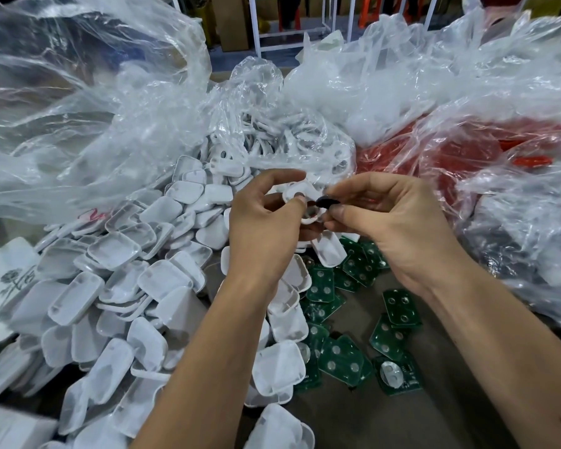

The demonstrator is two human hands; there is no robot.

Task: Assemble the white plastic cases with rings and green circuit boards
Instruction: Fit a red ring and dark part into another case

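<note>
Midway: a white case [300,202] is gripped by the left hand [266,218], a dark ring [327,202] pinched by the right hand [392,228]; circuit boards [344,319] below the case lie unfitted.

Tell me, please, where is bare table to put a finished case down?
Bare table shows below the green boards, between the forearms, and another patch right of the boards, beside the right forearm. The left is crowded with white cases; plastic bags fill the back and right.

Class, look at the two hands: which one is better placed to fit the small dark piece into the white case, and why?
Probably the right hand: its fingertips already pinch the small dark piece right beside the white case. The left hand is busy gripping that case, so it best steadies it.
</note>
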